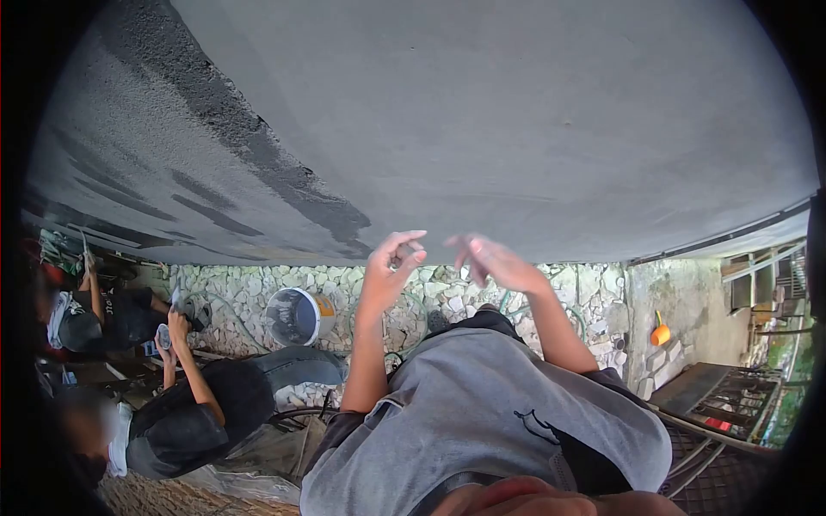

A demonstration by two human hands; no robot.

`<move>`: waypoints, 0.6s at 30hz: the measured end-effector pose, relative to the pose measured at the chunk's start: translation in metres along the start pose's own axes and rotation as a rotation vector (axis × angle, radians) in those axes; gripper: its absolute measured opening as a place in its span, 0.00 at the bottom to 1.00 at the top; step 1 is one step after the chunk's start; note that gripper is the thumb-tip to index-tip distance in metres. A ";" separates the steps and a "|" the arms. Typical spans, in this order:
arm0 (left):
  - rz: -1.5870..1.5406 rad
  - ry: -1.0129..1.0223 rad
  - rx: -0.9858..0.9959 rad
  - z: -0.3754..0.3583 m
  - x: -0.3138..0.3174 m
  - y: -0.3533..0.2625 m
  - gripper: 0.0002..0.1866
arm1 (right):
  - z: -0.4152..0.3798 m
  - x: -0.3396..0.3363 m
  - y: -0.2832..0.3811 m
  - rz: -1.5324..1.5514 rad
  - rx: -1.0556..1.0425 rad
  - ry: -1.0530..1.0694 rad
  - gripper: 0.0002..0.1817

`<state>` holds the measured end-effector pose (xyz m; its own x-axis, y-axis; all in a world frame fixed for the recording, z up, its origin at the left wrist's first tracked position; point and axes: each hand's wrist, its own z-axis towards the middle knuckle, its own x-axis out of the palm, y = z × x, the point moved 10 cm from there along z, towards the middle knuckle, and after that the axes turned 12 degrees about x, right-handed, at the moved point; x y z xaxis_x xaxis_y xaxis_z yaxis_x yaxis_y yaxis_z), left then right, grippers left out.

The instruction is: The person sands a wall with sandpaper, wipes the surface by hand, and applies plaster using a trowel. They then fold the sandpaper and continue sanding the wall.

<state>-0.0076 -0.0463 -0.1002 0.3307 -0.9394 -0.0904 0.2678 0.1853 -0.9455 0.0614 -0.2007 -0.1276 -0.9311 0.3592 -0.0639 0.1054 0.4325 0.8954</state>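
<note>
My left hand (394, 262) is raised in front of my chest, fingers loosely bent and apart, with nothing in it. Facing it across a small gap is my right hand (499, 263), slightly blurred, its fingers also apart and holding nothing. Both hands are nearest to the lower part of a grey plastered wall (533, 129). The plaster is smooth before me, while a rougher, darker band (258, 129) runs down its left side.
A white bucket (325, 316) with grey inside stands on the rubble ground (249, 288). A green hose (225, 303) winds over the stones. Two people work at left, the nearer one (194, 413) holding tools. An orange dipper (660, 332) lies at right near stacked blocks (667, 365).
</note>
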 end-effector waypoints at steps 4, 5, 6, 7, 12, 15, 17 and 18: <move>-0.045 -0.096 -0.072 -0.010 -0.028 0.021 0.15 | -0.072 -0.077 0.062 0.184 -0.288 -0.613 0.34; -0.058 -0.119 -0.087 -0.012 -0.032 0.023 0.14 | -0.091 -0.090 0.074 0.226 -0.379 -0.697 0.34; -0.058 -0.121 -0.086 -0.013 -0.034 0.023 0.14 | -0.109 -0.101 0.085 0.266 -0.478 -0.736 0.33; -0.068 -0.124 -0.100 -0.014 -0.036 0.024 0.14 | -0.126 -0.110 0.094 0.307 -0.576 -0.774 0.33; -0.071 -0.137 -0.063 -0.016 -0.035 0.025 0.14 | -0.176 -0.131 0.117 0.272 -0.835 -0.950 0.24; -0.067 -0.139 -0.068 -0.019 -0.037 0.025 0.14 | -0.192 -0.135 0.125 0.178 -0.903 -1.227 0.20; -0.095 -0.138 -0.113 -0.023 -0.038 0.029 0.13 | -0.196 -0.141 0.126 0.138 -0.931 -1.386 0.19; -0.094 -0.136 -0.109 -0.024 -0.039 0.028 0.13 | -0.197 -0.142 0.126 0.036 -0.955 -1.462 0.20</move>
<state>-0.0343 -0.0115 -0.1305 0.4302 -0.9020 0.0360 0.2060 0.0593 -0.9768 0.1380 -0.3597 0.0814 0.1784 0.9752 0.1310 -0.6083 0.0046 0.7937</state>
